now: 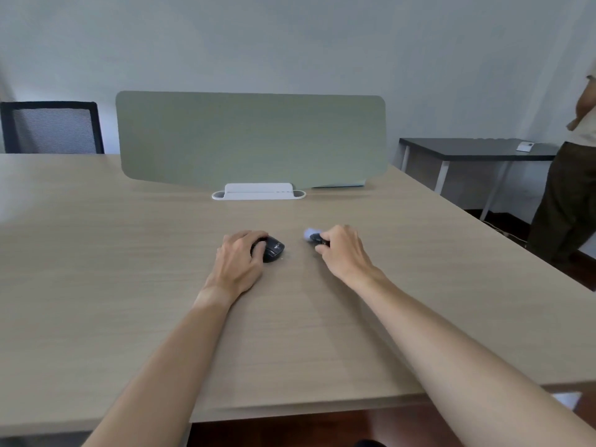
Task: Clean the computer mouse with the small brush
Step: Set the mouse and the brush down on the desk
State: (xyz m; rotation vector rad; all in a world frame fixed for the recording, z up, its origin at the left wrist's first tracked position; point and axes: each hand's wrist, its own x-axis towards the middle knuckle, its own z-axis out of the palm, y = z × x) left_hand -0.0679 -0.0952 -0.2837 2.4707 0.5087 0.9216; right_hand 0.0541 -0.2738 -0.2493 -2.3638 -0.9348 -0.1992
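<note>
A black computer mouse (273, 248) lies on the wooden desk (129, 269), a little past its middle. My left hand (240, 258) rests over the mouse's left half, fingers curled around it, holding it down. About a hand's width to the right, my right hand (342, 250) grips a small brush (314, 237) with a dark handle. Its pale bluish bristle head sticks out to the left of my fingers and looks blurred. The brush head is apart from the mouse and close to the desk surface.
A grey-green divider panel (251, 140) stands across the back of the desk in a white base (258, 191). A black mesh chair (51, 127) is behind at left. A dark side table (477, 150) and a standing person (571, 175) are at right.
</note>
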